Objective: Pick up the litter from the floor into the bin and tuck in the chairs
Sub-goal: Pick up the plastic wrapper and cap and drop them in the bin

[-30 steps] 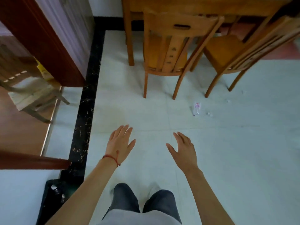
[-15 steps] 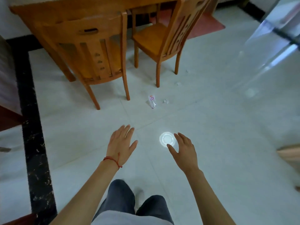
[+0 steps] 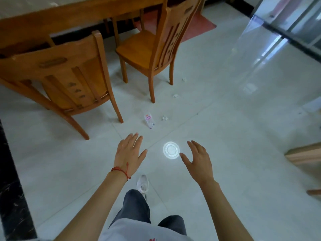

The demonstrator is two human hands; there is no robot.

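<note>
While the person is walking toward the table (image 3: pixel 73 16), the view is shifting: a second ago it was facing the nearer chair (image 3: pixel 69 73) head-on with a dark floor border and doorway at the left, and now it is turning right, so that both chairs, the litter and a glass partition at the right are showing. The litter is now sitting closer to the hands than it did a second ago. By this reading, the approach phase is nearly ending and no item is yet collected.

Both hands are staying extended forward, palms down. The left hand (image 3: pixel 129 153), wearing a red cord at the wrist, is spread flat with an empty grip. The right hand (image 3: pixel 199 159) is loosely curled, its grip also released and holding nothing.

The litter is lying on the white tiled floor (image 3: pixel 243 136): a small plastic bottle (image 3: pixel 149 120) with a pink label near the front leg of the nearer chair, a crumpled scrap (image 3: pixel 165 118) just beside it, and two more scraps (image 3: pixel 175 96) near the farther chair (image 3: pixel 156 47). The bright ring (image 3: pixel 171 150) between the hands is appearing to be a lamp reflection, not an object.

Both chairs are standing pulled out from the table, the farther one angled.

Containers: no bin is showing in this view, so its location and contents cannot be stated.
</note>
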